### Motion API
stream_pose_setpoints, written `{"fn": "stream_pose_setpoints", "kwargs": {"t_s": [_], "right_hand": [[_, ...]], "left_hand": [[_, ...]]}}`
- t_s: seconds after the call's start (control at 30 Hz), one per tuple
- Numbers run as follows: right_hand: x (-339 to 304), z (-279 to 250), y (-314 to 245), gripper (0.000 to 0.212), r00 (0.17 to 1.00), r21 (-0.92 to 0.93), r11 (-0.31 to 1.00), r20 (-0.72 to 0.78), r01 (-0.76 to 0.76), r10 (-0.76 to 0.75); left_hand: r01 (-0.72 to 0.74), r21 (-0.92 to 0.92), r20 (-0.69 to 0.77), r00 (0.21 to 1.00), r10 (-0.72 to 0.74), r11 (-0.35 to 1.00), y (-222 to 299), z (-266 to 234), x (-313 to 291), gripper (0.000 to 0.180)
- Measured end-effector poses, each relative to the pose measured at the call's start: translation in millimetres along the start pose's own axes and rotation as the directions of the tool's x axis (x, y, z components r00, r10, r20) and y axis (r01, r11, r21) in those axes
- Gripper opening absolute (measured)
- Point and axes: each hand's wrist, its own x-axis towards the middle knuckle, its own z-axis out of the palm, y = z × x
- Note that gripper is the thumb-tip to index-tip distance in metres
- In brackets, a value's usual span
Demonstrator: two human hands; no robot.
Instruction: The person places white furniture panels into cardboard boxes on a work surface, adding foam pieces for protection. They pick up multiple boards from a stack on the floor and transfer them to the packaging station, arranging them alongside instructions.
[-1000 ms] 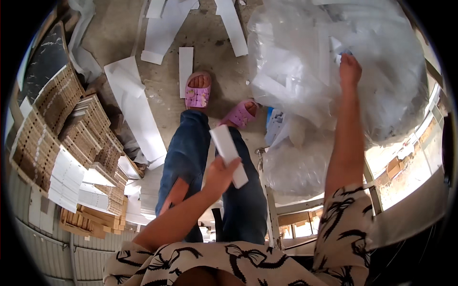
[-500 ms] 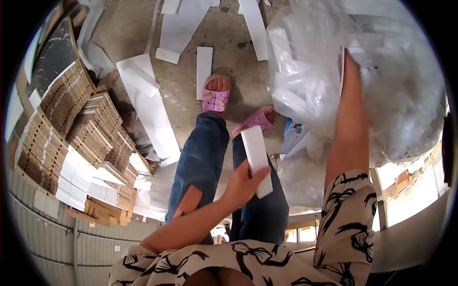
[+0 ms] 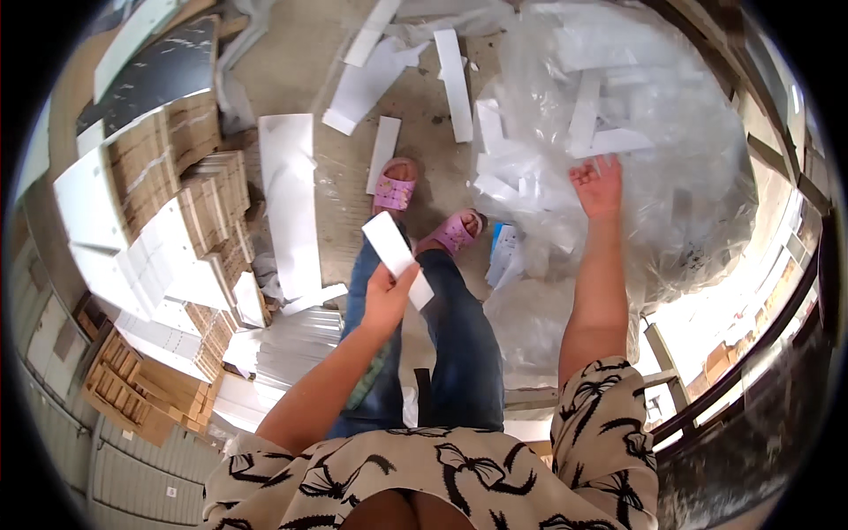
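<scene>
My left hand [image 3: 385, 299] is closed around a flat white foam strip [image 3: 387, 240], held slanting above my legs. At the right, my right hand [image 3: 598, 187] is stretched out over a big clear plastic bag [image 3: 698, 199], its fingers apart and nothing in them. Just beyond those fingertips lies a white strip [image 3: 621, 142] on or in the bag; which of the two, I cannot tell. More white pieces [image 3: 585, 102] show through or on the wrinkled plastic.
Long white sheets [image 3: 290, 203] and narrower offcuts [image 3: 453, 84] lie on the concrete floor around my pink sandals [image 3: 395, 187]. Stacks of drilled boards [image 3: 216, 203] rise at the left. A blue-and-white packet [image 3: 503, 252] rests beside the bag.
My right hand has let go of a white piece over the bag and its fingers are now spread. My left hand has moved left with the foam strip, and the view has shifted.
</scene>
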Motion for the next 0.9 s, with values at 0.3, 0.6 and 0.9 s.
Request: {"fn": "stream_pose_setpoints", "kwargs": {"t_s": [0.3, 0.6, 0.9], "right_hand": [[67, 23, -12, 0.028, 0.914, -0.760, 0.554, 0.126, 0.338, -0.385], [-9, -90, -72, 0.067, 0.527, -0.829, -0.558, 0.481, 0.014, -0.701], [-390, -33, 161, 0.026, 0.883, -0.566, 0.718, 0.444, 0.406, -0.149]], "left_hand": [[0.170, -0.119, -0.124, 0.975, -0.184, 0.978, -5, -56, -81, 0.023], [0.047, -0.087, -0.007, 0.999, -0.048, 0.995, 0, -53, -109, 0.018], [0.221, -0.191, 0.386, 0.913, -0.134, 0.957, 119, -40, -174, 0.030]]}}
